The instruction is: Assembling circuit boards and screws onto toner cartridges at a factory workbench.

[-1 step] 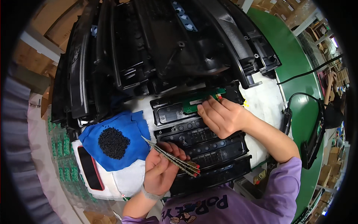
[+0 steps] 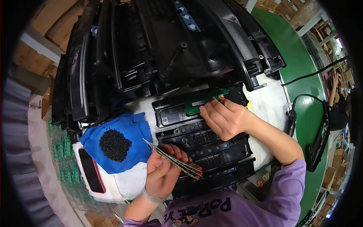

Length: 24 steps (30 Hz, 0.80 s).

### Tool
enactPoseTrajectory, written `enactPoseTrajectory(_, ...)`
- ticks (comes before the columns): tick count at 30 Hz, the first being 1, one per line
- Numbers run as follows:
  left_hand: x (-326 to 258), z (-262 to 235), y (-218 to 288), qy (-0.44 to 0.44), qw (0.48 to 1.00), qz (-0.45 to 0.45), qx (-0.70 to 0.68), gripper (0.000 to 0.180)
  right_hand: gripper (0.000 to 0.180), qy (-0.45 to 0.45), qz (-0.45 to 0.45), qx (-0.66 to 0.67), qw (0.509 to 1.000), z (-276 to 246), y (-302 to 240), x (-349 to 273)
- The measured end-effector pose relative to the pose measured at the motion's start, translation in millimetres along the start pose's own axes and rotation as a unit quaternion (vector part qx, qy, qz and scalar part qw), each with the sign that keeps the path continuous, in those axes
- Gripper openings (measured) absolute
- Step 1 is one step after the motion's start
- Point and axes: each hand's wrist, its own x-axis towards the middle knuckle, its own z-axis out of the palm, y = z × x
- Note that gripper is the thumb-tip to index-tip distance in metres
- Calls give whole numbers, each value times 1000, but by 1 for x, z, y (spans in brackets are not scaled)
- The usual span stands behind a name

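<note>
My left hand [image 2: 162, 172] is closed around a small stack of thin circuit boards [image 2: 177, 161], seen edge-on, with red parts at their right ends. Over the farthest black plastic panel [image 2: 170, 113], my right hand [image 2: 227, 117] grips a green circuit board [image 2: 193, 108] with bent fingers. That board lies at the panel, and the fingers cover its middle. A red and white part shows beside the fingertips. More black panels [image 2: 204, 140] lie in rows between the two hands and toward my body.
Large black plastic housings [image 2: 162, 49] are piled at the back. On the left, a blue cloth [image 2: 140, 130] bears a heap of small black screws [image 2: 115, 145], beside a red-edged phone [image 2: 92, 170]. A corded black tool [image 2: 317, 140] rests on the green table [image 2: 302, 109] at right. Another person [image 2: 338, 113] is far right.
</note>
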Motion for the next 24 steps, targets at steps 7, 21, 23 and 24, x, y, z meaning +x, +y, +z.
enactPoseTrajectory(7, 3, 1, 0, 16, 1000, 10, 3, 22, 14, -139, 117, 135, 974, 5, 4, 2)
enactPoseTrajectory(21, 5, 0, 6, 29, 999, 34, -6, 21, 9, -133, 252, 282, 916, -3, 15, 0)
enactPoseTrajectory(23, 5, 0, 6, 30, 999, 39, -7, 21, 16, -104, 261, 260, 924, -1, 8, 1)
enactPoseTrajectory(24, 5, 1, 7, 34, 999, 37, -9, 22, 23, -91, 260, 225, 935, 1, 2, 1)
